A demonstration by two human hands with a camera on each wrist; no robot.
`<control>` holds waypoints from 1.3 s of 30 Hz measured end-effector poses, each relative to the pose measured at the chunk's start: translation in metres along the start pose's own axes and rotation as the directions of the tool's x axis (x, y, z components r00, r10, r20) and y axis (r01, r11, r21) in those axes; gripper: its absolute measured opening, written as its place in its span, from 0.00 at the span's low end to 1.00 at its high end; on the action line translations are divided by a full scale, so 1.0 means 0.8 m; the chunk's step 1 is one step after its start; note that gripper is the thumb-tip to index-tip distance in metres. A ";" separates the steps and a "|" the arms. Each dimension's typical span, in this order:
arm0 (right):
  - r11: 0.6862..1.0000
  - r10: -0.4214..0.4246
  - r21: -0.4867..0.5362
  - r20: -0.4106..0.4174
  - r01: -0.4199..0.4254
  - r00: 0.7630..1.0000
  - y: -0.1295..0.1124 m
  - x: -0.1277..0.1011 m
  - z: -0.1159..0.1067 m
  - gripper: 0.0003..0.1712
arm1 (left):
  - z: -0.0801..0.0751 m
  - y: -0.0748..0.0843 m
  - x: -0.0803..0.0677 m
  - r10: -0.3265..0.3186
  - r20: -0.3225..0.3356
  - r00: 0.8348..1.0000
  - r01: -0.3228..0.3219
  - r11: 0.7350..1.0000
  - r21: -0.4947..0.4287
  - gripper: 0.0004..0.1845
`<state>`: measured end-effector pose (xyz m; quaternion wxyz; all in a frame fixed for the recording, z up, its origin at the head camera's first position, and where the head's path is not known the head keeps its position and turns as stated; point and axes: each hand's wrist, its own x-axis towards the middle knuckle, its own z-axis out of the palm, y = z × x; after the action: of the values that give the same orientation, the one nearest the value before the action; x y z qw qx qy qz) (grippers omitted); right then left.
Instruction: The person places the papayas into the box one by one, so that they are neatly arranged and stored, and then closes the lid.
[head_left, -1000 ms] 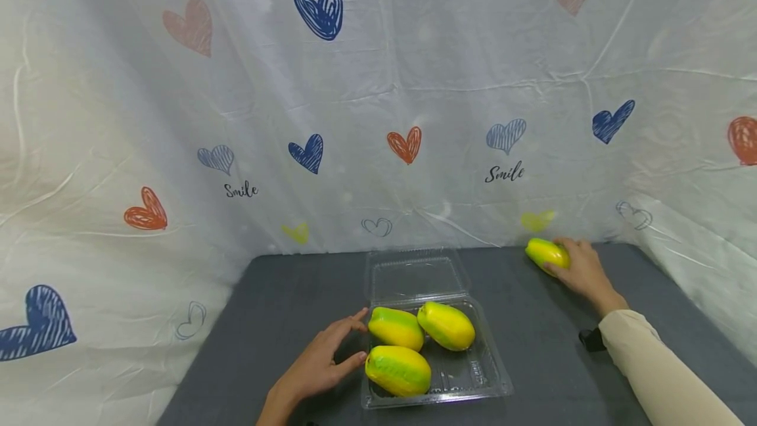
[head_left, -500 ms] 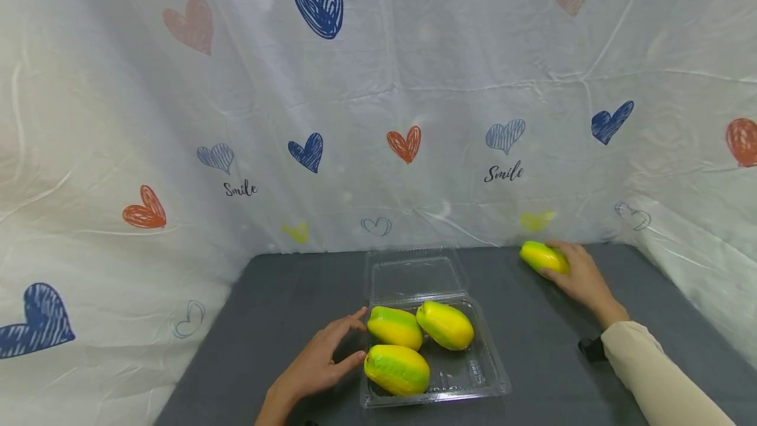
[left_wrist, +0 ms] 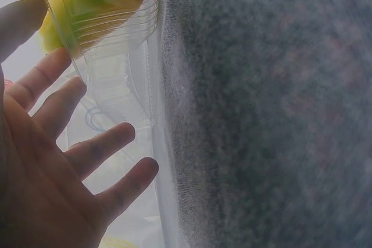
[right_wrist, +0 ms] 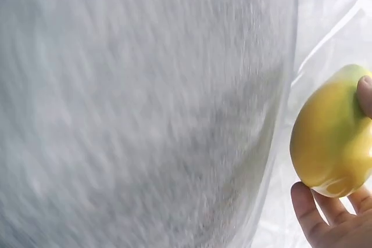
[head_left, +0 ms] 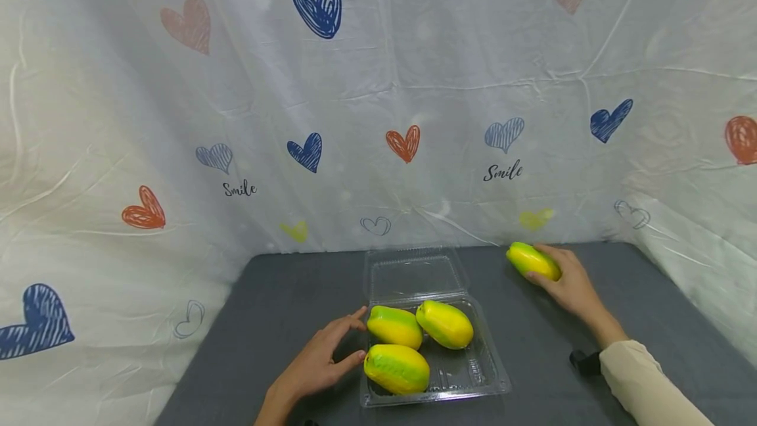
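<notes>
Right hand (head_left: 569,286) grips a yellow-green papaya (head_left: 532,260) and has carried it leftward from the bench's (head_left: 284,294) far corner toward the clear tray (head_left: 486,373), which already holds three. Left hand (head_left: 319,360), fingers relaxed, steadies the tray's left edge.

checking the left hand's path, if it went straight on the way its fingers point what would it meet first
Probably the clear plastic container: the left hand lies open against its left wall, fingertips at the rim. Just behind that wall are the nearest papayas, but the wall comes first.
</notes>
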<state>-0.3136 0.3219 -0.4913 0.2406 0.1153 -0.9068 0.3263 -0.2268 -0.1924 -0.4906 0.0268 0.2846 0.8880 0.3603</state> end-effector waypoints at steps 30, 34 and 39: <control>0.982 0.004 0.189 0.025 -0.009 1.000 -0.116 -0.035 0.028 0.36 | 0.000 0.003 -0.002 -0.016 0.009 1.000 0.016 1.000 -0.011 0.22; 0.979 -0.003 0.206 0.034 -0.004 0.999 -0.124 -0.037 0.030 0.36 | 0.000 0.003 -0.002 -0.017 0.015 1.000 0.018 1.000 -0.019 0.22; 0.971 -0.016 0.239 0.059 0.001 0.998 -0.135 -0.041 0.033 0.35 | -0.002 0.005 -0.002 -0.020 0.012 1.000 0.020 1.000 -0.019 0.23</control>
<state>-0.2554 0.2240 -0.4681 0.1990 0.1569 -0.8673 0.4284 -0.2240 -0.1918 -0.4876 0.0383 0.2777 0.8871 0.3667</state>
